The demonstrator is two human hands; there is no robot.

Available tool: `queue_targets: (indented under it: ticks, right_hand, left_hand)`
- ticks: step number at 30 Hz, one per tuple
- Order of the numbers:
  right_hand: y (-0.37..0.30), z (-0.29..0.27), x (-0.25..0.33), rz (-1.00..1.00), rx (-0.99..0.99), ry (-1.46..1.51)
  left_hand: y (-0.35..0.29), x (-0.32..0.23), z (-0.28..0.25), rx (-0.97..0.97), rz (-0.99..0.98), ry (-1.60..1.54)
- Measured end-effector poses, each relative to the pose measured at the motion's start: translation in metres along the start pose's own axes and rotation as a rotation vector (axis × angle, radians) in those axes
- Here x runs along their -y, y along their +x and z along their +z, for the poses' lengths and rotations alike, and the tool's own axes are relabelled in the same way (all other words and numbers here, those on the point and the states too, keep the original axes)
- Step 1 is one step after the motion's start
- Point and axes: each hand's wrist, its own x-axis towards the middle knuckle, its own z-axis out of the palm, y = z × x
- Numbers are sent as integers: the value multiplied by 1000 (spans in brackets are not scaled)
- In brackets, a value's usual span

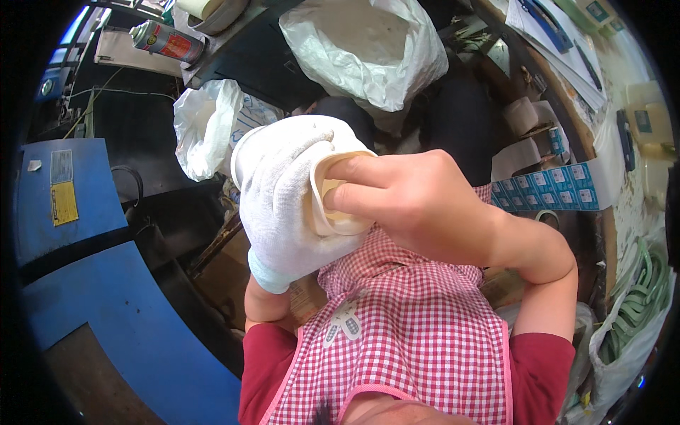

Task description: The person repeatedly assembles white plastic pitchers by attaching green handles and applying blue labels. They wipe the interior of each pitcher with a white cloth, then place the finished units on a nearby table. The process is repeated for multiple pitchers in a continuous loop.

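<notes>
My left hand (pixel 283 191) wears a white knitted glove with a pale green cuff. Its fingers are wrapped round a white hollow piece (pixel 348 225) with a cream inside, which could be a shoe; most of it is hidden by the glove. The open end faces right, and a white rim also shows beyond the fingers on the left. My bare right hand (pixel 425 205) reaches into that opening. Its thumb and forefinger are bent close together inside, and I cannot make out what lies between them.
A large white plastic bag (pixel 418 64) stands ahead, with a smaller bag (pixel 202 134) to its left. A spray can (pixel 166 41) lies at the upper left. Blue metal panels (pixel 149 304) flank the left. Blue-printed card (pixel 545 188) and a bag of green strips (pixel 637 304) are right.
</notes>
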Motion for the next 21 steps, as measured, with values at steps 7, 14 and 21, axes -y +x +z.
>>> queue_targets:
  ticks: [7,14,21]
  right_hand:
    - [0,-4,-6,-93,22,-56]
    - [1,-3,-23,-114,74,-93]
    - [-14,-1,-26,-107,-13,243]
  left_hand:
    - [6,4,1,-31,196,127]
    - [12,3,8,-44,160,272]
    - [-12,32,23,17,-492,-131]
